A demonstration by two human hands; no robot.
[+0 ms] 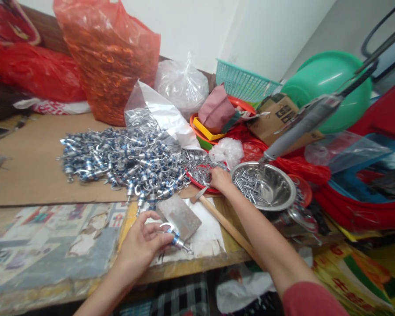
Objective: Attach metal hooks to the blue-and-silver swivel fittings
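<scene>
My left hand (148, 237) pinches a small silver-and-blue metal hook fitting (176, 238) with a curved hook at one end and a small ring at the other. It hangs just in front of a grey metal block (179, 216) lying on white paper. My right hand (221, 179) reaches into a red tray (197, 181) of small silver metal parts (202, 171). Its fingers are bent together, and their tips are hidden among the parts. Between my hands lies a hammer (222, 219) with a wooden handle. A big heap of similar hook fittings (118, 158) covers the cardboard behind.
A steel bowl (278, 193) with metal pins stands right of my right forearm, under a grey lever tool (303, 125). Behind are an orange-red bag (108, 57), a clear bag (182, 83), a green basket (246, 81) and a green basin (335, 87). The table edge runs along the front.
</scene>
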